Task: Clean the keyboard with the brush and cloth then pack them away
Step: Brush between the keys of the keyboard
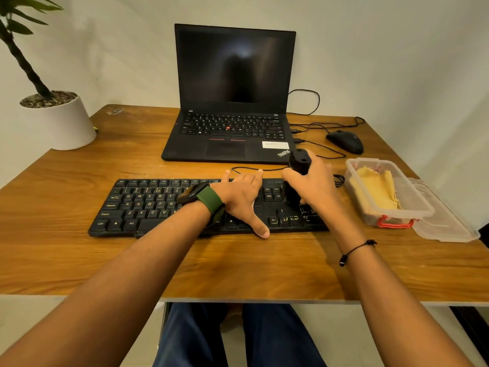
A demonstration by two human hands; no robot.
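Wooden desk fills my view against a pale wall, its near edge above my knees in dark blue trousers. Both my forearms reach forward over it to a black keyboard lying flat across the middle. My left hand, with a green-strapped watch at the wrist, rests palm down on the keys, fingers spread and straight, thumb reaching the front edge. My right hand, a black cord bracelet at its wrist, grips a black brush upright, fingers curled around its handle, bristles down on the keys at the right end. Just beside the keyboard on the right stands a clear plastic box with red clips, holding a folded yellow cloth; its lid lies touching it on the far right. Beyond are an open black laptop with a dark screen, a black mouse with trailing cables, and a potted plant at far left.
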